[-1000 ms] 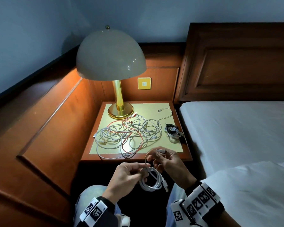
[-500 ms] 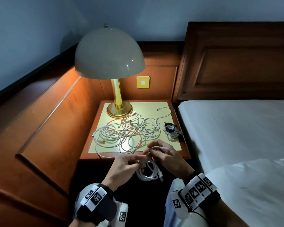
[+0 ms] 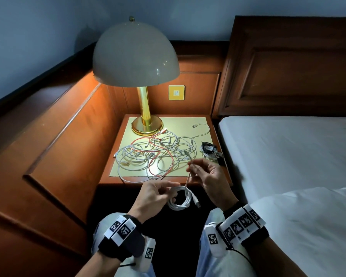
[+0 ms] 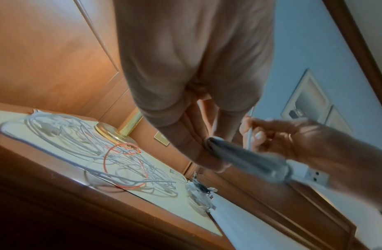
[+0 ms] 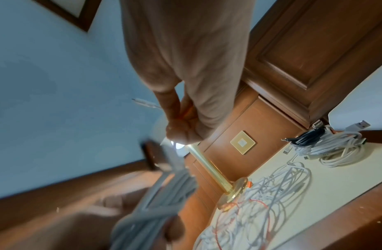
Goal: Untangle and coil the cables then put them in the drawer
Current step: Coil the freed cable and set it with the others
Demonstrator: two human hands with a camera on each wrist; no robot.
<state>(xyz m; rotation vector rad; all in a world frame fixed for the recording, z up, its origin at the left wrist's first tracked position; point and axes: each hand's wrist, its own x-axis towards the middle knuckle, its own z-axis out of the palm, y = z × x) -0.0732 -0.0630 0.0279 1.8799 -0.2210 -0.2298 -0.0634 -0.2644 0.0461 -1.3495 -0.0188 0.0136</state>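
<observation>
A white cable coil [image 3: 181,204] hangs from my left hand [image 3: 173,191], which grips its loops in front of the nightstand [image 3: 106,178]; its USB plug [image 3: 197,202] dangles at the right. My right hand [image 3: 192,169] pinches the coil's free strand, which runs taut up from the loops. In the left wrist view the coil [image 4: 245,160] crosses my left fingers [image 4: 198,143], with the right hand [image 4: 282,138] behind it. A tangle of white and red cables [image 3: 154,154] lies on the nightstand top. No drawer shows.
A gold lamp [image 3: 147,126] with a domed shade stands at the back of the nightstand. A bundle of coiled black and white cables [image 3: 210,150] sits at its right edge. The bed [image 3: 288,156] lies to the right, wood panelling to the left.
My right hand has lifted away from the coil towards the nightstand's front edge, drawing the free strand up straight. The left hand keeps hold of the loops.
</observation>
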